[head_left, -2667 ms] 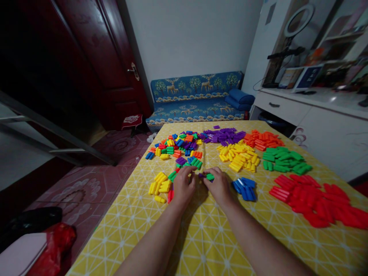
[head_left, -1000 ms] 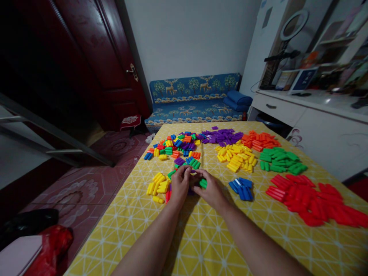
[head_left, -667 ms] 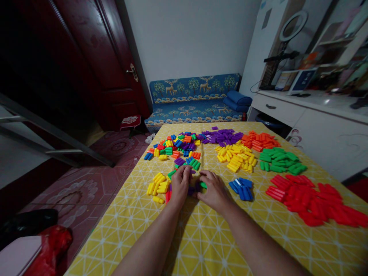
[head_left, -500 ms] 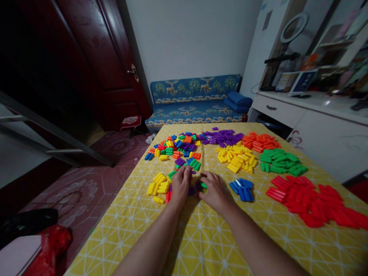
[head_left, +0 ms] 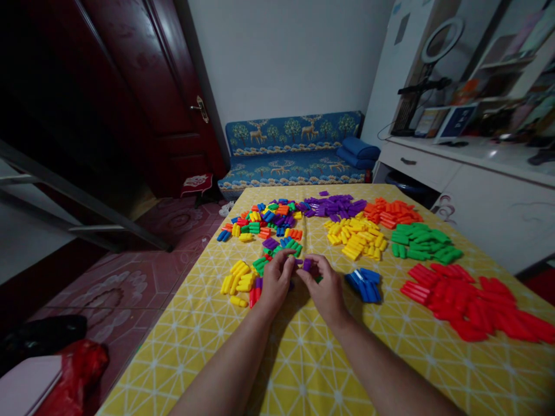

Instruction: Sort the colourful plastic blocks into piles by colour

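My left hand [head_left: 277, 277] is closed, with a small purple bit showing at its fingertips. In my right hand [head_left: 324, 283] a purple plastic block [head_left: 307, 264] is pinched between thumb and fingers, close to the left fingertips. A little green shows beneath the right hand, mostly hidden. Left of my hands lie a yellow block pile [head_left: 239, 278] and red and purple blocks [head_left: 255, 293]. Just beyond the left hand are green blocks [head_left: 291, 245]. Blue blocks [head_left: 364, 285] lie to the right of my right hand.
Sorted piles spread across the table: purple [head_left: 333, 205], yellow [head_left: 358, 237], orange [head_left: 392, 212], green [head_left: 425, 242] and red [head_left: 474, 300]. A mixed-colour pile [head_left: 264, 219] sits at the back left. Beyond the patterned tablecloth [head_left: 208, 352] stands a blue sofa [head_left: 290, 150].
My right hand has risen from the tabletop and now pinches a purple block. Both hands' fingertips have come closer together. The piles look unchanged.
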A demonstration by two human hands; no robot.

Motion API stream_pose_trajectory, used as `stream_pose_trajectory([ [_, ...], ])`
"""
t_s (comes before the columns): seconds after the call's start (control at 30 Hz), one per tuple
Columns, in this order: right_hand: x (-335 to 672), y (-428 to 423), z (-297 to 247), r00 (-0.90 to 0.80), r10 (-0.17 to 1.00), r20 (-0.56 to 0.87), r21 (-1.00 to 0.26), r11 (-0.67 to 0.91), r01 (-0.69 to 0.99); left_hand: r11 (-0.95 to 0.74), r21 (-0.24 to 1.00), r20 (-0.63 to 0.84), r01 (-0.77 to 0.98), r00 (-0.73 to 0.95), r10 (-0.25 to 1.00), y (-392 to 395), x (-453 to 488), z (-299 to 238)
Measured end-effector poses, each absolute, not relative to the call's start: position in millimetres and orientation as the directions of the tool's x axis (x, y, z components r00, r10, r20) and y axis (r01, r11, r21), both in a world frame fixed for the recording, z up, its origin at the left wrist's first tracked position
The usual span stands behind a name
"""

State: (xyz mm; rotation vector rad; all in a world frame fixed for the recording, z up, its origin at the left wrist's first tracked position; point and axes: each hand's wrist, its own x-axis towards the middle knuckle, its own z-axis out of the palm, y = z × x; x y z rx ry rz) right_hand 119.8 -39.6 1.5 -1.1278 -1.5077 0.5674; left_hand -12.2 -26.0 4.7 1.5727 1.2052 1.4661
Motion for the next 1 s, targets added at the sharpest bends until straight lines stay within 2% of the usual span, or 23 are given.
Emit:
stream_pose_trajectory([
  [0.13, 118.2, -39.9, -1.3, 0.037, 0.906, 0.421, -0.883, 0.4, 0.246, -0.381, 0.891, 0.393, 0.248, 0.001, 0.92, -30.3, -12.1, 9.7],
  [1.0, 119.7, -40.8, 0.7, -0.01, 0.882, 0.471, -0.849, 0.456, 0.266, -0.413, 0.867, 0.409, 0.278, 0.076, 0.909, -33.2, -11.2, 10.1],
])
